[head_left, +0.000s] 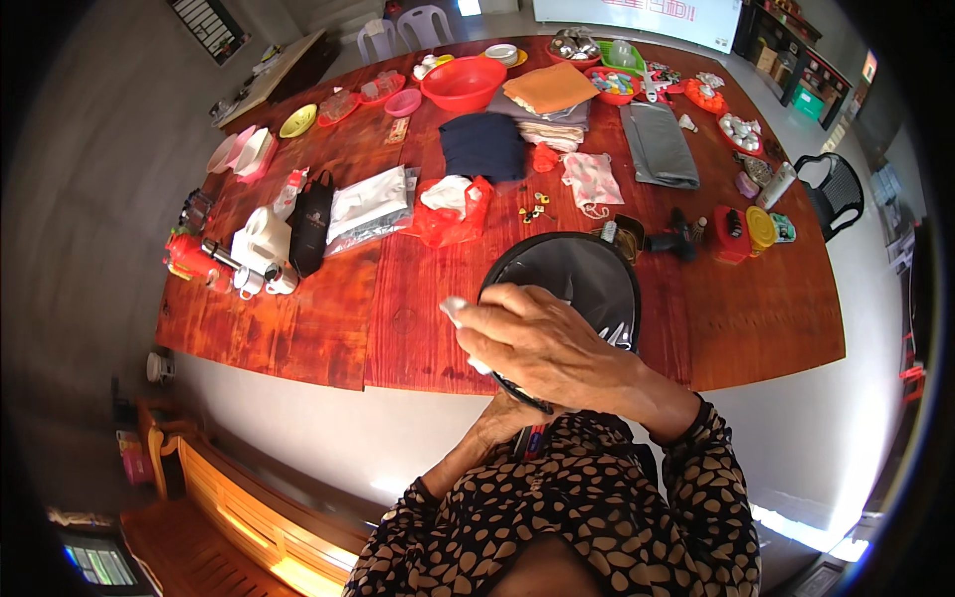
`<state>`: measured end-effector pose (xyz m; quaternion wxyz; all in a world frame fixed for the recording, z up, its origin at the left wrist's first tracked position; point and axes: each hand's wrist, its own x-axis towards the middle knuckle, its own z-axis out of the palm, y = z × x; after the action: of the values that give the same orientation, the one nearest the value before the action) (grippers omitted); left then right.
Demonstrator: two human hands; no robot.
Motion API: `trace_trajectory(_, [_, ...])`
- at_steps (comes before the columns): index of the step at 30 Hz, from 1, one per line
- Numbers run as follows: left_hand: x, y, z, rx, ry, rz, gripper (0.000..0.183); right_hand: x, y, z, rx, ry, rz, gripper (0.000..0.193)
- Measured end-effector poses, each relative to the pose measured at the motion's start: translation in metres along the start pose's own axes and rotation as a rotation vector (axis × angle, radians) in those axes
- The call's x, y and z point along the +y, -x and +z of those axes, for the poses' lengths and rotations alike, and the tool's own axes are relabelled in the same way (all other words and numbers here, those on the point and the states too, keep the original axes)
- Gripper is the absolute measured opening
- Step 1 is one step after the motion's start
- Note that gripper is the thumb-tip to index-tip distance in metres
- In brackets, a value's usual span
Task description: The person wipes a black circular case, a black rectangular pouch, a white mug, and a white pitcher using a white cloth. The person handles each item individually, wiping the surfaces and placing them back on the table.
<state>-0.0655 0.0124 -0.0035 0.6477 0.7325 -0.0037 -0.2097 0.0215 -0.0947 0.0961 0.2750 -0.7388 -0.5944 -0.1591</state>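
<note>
- My right hand [547, 343] has its fingers curled around a white wad [454, 310], pinching it so bits poke out past the fingertips. Looks like cloth or tissue, so I'd call it soft, near weightless and easy to squash.
- My left hand [512, 416] is tucked against the near side of the dark bin [572, 274], mostly covered. Can't tell how tightly those fingers close.
- The bin sits right in front of the torso at the near table edge, mouth up, right hand across its near-left rim. Can't tell if its base touches anything.
- My guess on handling: light thin plastic, walls with some flex, rim the stiffest part. The inside is shiny, so maybe slick. I'd hold it by the rim, with a palm underneath.
- Labels: can't make out any on the bin. Further out on the wooden table [418, 338], the black bag [310, 224] has small pale print, too tiny for me, and the little packet [398, 130] has blurry print.
- Way at the back, the white board [637, 18] carries big red lettering, cut off on top.
</note>
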Motion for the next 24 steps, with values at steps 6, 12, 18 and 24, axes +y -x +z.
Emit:
trace_trajectory(6, [-0.024, 0.001, -0.001, 0.018, 0.208, -0.019, 0.024, 0.034, 0.001, -0.016, 0.251, 0.287, 0.275, 0.033])
trace_trajectory(12, [-0.03, 0.001, -0.005, 0.008, 0.258, -0.096, 0.024, 0.064, 0.039, -0.043, 0.263, -0.187, 0.535, 0.021])
trace_trajectory(18, [-0.028, -0.004, -0.002, -0.009, 0.745, -0.026, 0.035, 0.047, 0.075, -0.027, 0.287, -0.076, 0.564, 0.041])
trace_trajectory(24, [-0.018, -0.02, -0.006, 0.016, 0.989, -0.027, 0.043, 0.007, 0.083, 0.021, 0.245, 0.16, 0.382, 0.035])
